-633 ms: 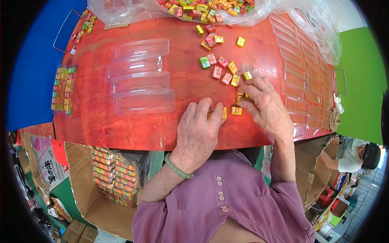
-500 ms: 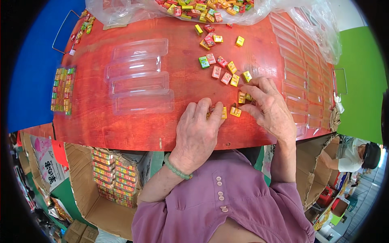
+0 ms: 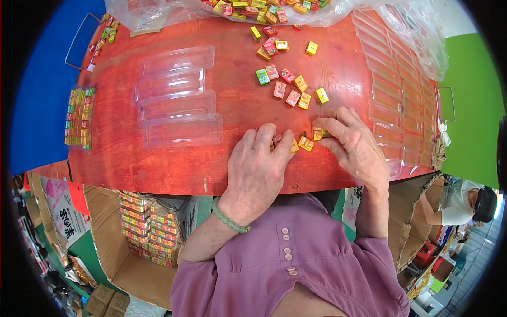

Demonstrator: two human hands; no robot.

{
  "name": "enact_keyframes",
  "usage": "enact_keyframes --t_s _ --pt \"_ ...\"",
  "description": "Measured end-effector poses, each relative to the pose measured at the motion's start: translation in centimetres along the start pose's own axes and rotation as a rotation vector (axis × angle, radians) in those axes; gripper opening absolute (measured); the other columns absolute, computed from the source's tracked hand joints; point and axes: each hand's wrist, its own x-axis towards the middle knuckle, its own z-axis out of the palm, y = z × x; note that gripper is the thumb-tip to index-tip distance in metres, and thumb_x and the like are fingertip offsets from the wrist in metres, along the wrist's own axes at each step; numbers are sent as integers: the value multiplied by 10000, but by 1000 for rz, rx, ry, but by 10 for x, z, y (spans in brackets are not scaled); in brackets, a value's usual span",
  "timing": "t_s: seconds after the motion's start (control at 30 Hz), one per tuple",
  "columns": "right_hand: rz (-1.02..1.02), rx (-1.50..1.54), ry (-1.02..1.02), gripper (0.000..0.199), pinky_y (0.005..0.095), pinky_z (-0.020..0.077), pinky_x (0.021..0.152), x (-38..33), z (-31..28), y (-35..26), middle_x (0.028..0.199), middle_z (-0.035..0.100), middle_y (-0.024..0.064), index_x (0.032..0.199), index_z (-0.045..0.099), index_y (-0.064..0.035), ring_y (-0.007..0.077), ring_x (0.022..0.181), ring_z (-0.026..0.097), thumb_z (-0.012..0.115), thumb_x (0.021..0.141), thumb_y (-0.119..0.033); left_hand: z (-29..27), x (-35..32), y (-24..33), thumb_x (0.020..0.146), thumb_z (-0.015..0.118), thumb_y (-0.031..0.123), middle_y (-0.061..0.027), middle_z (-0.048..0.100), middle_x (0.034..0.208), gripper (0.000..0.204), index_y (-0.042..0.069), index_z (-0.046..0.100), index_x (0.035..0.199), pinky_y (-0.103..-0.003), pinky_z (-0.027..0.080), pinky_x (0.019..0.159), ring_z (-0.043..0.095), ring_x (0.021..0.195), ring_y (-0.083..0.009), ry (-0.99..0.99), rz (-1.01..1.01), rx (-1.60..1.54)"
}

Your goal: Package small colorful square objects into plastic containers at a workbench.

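Observation:
My right hand (image 3: pixel 358 150) pinches a small yellow box (image 3: pixel 317 133) between thumb and fingers, just above the red tabletop; a second box seems partly hidden behind the fingertips. My left hand (image 3: pixel 256 169), with a green bead bracelet (image 3: pixel 228 220) at the wrist, curls over a few little boxes. A red one (image 3: pixel 277 139) and a yellow-orange one (image 3: pixel 294 145) peek out by its thumb and index finger. Between the hands lies a loose yellow box (image 3: pixel 306 143). Farther off, several red, pink, yellow and green boxes (image 3: pixel 293 97) lie scattered.
Clear plastic trays (image 3: pixel 182 129) lie left of centre; more trays (image 3: pixel 393 100) cover the right side. A filled tray (image 3: pixel 79 119) stands at the left edge. A plastic bag (image 3: pixel 158 16) of boxes lies at the back. Below the table, a carton (image 3: pixel 108 232) holds packed trays.
My right hand has drawn its yellow box slightly nearer to me. The left hand stays over its boxes, the thumb side turned a little. The whole view has shifted slightly.

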Motion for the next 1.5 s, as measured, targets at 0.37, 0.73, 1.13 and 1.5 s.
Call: enact_keyframes --t_s 0.37,0.73,1.13,1.5 --pt "-110 16 -72 368 445 504 880 -6 3 -6 1074 628 133 1162 680 -39 364 982 579 774 809 -89 -4 0 2 874 693 103 -145 570 1108 377 -41 653 1220 -400 528 815 583 936 -303 -46 27 -42" --pt "-66 73 172 357 431 498 880 -16 32 -21 1092 629 134 1147 708 -10 343 1012 576 783 820 -133 -14 2 -7 818 761 40 -152 598 1120 420 -4 657 1222 -432 533 846 605 1016 -345 -79 -30 -176" --pt "-116 96 186 313 408 497 883 -12 29 -53 1092 640 134 1131 712 -12 335 1010 575 762 827 -66 -36 -17 1 869 712 67 -156 589 1067 301 -17 644 1150 -431 525 812 596 985 -342 27 -26 -63" --pt "-415 53 267 276 430 498 879 78 77 -131 1076 610 131 1129 705 -52 345 1022 551 752 864 -112 -123 -33 -102 838 738 -7 -160 599 1075 311 -1 680 1144 -432 542 830 627 993 -358 61 -96 -71"
